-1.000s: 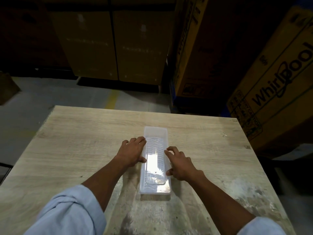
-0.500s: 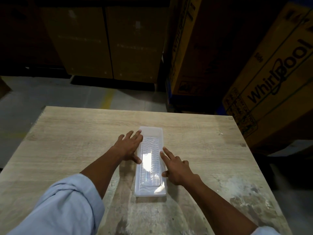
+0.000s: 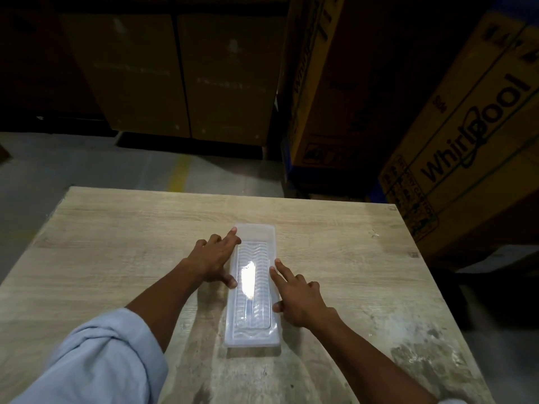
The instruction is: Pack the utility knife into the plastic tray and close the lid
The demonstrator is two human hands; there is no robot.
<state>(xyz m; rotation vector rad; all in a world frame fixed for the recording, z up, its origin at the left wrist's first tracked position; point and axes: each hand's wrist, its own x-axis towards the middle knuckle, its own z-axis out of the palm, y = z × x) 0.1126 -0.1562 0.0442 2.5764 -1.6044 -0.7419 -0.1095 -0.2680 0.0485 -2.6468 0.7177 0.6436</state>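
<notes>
Translucent ribbed plastic tray (image 3: 252, 290), grained wooden table (image 3: 122, 237)

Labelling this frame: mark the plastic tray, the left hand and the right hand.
plastic tray (image 3: 253, 338): head view, near end of the clear lid.
left hand (image 3: 213, 259): head view, back of the hand, by the tray's left edge.
right hand (image 3: 300, 298): head view, back of the hand, by the tray's right edge.

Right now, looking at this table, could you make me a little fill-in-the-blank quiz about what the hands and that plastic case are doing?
1. The plastic tray lies on a ____ table.
2. The left hand touches the tray's ____ edge.
3. The tray's lid is ____.
4. The cardboard box to the right reads ____.

Missing words: wooden; left; closed; Whirlpool
</notes>
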